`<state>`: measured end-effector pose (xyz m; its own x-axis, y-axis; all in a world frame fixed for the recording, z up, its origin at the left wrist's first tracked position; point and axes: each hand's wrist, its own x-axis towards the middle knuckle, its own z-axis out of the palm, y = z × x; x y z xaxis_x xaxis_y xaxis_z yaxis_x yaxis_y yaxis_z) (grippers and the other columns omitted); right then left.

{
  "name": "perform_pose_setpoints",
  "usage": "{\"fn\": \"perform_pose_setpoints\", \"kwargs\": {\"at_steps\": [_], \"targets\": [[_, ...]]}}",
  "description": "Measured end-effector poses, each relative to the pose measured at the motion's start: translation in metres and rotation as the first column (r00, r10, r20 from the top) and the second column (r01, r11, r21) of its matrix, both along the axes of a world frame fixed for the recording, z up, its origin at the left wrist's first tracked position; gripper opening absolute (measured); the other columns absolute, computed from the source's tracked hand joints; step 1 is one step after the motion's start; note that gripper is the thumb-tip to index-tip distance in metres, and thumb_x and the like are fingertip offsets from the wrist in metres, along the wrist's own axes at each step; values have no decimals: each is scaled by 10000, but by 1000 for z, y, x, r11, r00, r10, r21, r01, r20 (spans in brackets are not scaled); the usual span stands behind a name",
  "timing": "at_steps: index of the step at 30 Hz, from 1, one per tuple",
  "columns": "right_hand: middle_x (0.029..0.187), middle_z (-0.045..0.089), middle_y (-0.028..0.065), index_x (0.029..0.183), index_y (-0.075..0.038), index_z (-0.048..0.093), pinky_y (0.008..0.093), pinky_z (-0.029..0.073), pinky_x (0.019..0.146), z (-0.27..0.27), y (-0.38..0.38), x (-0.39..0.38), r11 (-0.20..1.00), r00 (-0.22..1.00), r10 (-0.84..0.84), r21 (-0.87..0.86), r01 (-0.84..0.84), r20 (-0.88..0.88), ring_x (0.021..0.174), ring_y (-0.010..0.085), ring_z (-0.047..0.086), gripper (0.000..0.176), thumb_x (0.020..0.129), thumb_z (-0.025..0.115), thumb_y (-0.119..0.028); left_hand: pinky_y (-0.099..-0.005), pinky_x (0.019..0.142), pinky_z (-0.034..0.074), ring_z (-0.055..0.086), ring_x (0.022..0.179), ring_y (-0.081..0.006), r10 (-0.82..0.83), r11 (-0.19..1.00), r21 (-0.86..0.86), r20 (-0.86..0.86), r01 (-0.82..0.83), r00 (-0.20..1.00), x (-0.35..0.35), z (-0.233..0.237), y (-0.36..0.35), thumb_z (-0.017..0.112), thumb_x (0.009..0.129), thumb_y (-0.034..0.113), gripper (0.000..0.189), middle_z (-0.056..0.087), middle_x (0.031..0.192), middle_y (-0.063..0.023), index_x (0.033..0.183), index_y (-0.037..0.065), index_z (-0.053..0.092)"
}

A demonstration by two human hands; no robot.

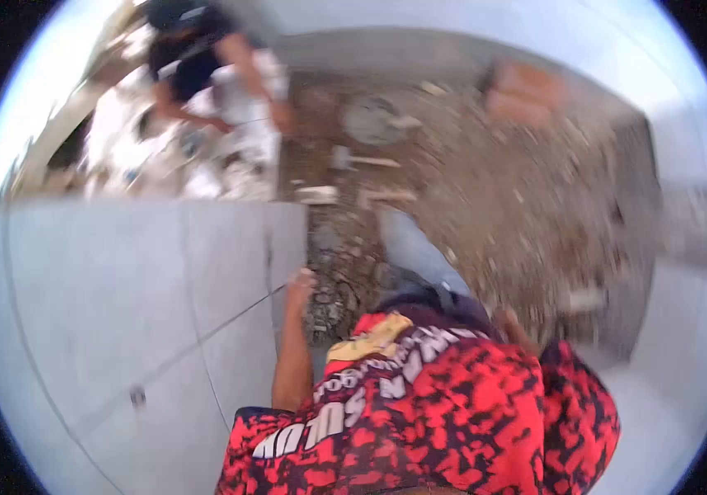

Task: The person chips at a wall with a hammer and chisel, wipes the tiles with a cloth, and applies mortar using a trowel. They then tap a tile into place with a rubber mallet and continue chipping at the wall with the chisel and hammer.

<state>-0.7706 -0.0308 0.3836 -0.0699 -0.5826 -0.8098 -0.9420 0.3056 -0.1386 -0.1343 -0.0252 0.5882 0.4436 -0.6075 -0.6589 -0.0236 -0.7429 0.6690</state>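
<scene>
My left hand [301, 283] is at the edge of the light grey wall panel [230, 247], its fingers closed. A thin dark string [242, 315] runs from it down and leftward across the panel face. How the fingers pinch the string is blurred. My right hand [516, 328] is low beside my hip, partly behind the red and black shirt [452, 404]. Blur hides its fingers, and nothing can be made out in it.
Beyond the panel a co-worker [193, 49] bends over a bright, cluttered area, hands low. On the rough dirt floor [485, 181] lie a round grey patch [374, 120], a hammer-like tool [366, 160] and wood pieces [317, 195]. Reddish blocks [523, 92] sit near the far wall.
</scene>
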Motion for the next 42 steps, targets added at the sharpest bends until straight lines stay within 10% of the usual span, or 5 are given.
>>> {"fn": "perform_pose_setpoints", "kwargs": {"at_steps": [4,19,25,32,42], "targets": [[721,604,182,802,-56,631,431,463,651,58,-138,60,728,877,414,-667,-160,242,732,360,582,228,683,558,-236,-319,648,438,537,714,-170,47,998,43,149,-54,988,-34,5,46,506,817,302,271,559,718,-42,830,35,550],[1007,562,180,1100,-44,493,395,422,789,223,-517,402,803,728,589,-355,-479,351,956,331,531,400,779,540,-278,-361,651,435,573,721,-246,453,854,140,270,-501,849,-38,131,-57,514,778,437,483,572,821,-144,1005,12,542],[1112,503,209,1176,18,407,426,405,855,119,-631,435,703,694,685,44,-709,222,1007,343,499,534,819,476,-373,-383,927,333,463,1080,-320,191,942,-114,956,-315,223,50,313,-159,492,835,260,424,496,1152,-188,1170,2,457],[1019,558,204,1071,-7,531,427,405,819,153,-704,511,472,417,882,-397,-787,221,979,328,520,467,777,527,-370,-386,931,325,451,1092,-309,-109,992,31,701,-122,-705,132,580,-224,568,811,161,423,479,1188,-149,1179,15,420],[838,614,148,995,-1,563,375,450,713,126,-683,522,435,363,884,-232,-870,295,800,270,580,335,809,490,-269,-315,907,288,487,1048,-176,-495,868,229,459,-440,-738,187,628,-191,572,804,340,476,548,1115,-34,1201,110,444]]}}
